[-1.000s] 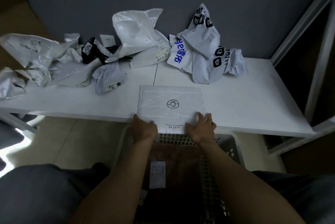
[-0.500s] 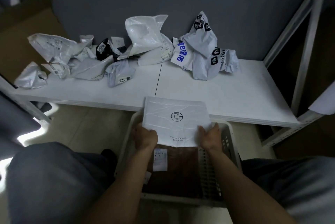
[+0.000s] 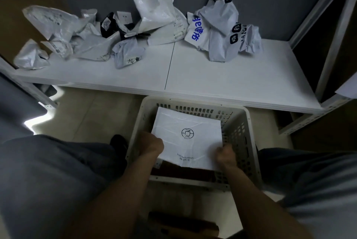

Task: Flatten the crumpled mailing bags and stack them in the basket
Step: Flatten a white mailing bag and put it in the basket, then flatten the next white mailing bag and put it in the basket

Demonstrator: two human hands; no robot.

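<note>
In the lower middle of the frame, a white slotted basket (image 3: 238,132) stands on the floor, its far rim just in front of the table's (image 3: 222,82) front edge. A flat white bag (image 3: 190,142) with a round black logo is held in the basket's opening, tilted, with its far edge near the far wall. A strip of slotted wall shows between the bag's right edge and the basket's right side; its left edge sits closer to the left wall. The left hand (image 3: 151,146) grips the bag's left edge with curled fingers. The right hand (image 3: 225,156), blurred, is curled on the lower right corner. Under the bag's near edge lies a brown packet (image 3: 185,173). The person's legs flank the basket closely on both sides. Across the upper part of the frame, crumpled bags (image 3: 158,12) crowd the table's back edge by the wall, well apart from its front edge.
</note>
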